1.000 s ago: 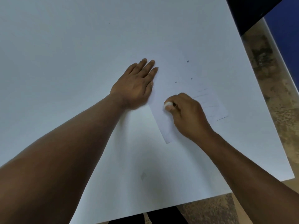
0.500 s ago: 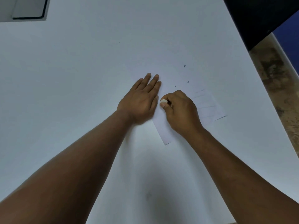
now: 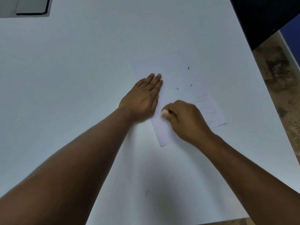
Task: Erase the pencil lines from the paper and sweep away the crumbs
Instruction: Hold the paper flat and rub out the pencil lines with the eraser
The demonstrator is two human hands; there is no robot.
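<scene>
The paper (image 3: 164, 101) is lying flat on the white tabletop (image 3: 81, 78), slanted away to the right, and the left hand (image 3: 142, 98) is resting on its left edge with the fingers laid out straight, pressing it down. The right hand (image 3: 185, 119) is sitting over the middle of the sheet, fingers curled, pinching a small white eraser (image 3: 165, 112) whose tip is showing just past the thumb and seems to be touching the sheet. Faint pencil lines (image 3: 206, 109) are showing on the part of the paper to the right of that hand, so the erasing is probably still under way. A few dark crumbs (image 3: 188, 68) are lying scattered near the far end of the sheet, apart from both hands; whether they are on the paper or just off it is hard to tell. The sheet is looking thin and light, so it is likely to slide or buckle under rubbing unless the flat palm is pinning it close to the stroke. The eraser is small and probably slightly soft, best pinched low near its working end. The crumbs are looking light enough to go with a gentle brush of the hand's edge.
</scene>
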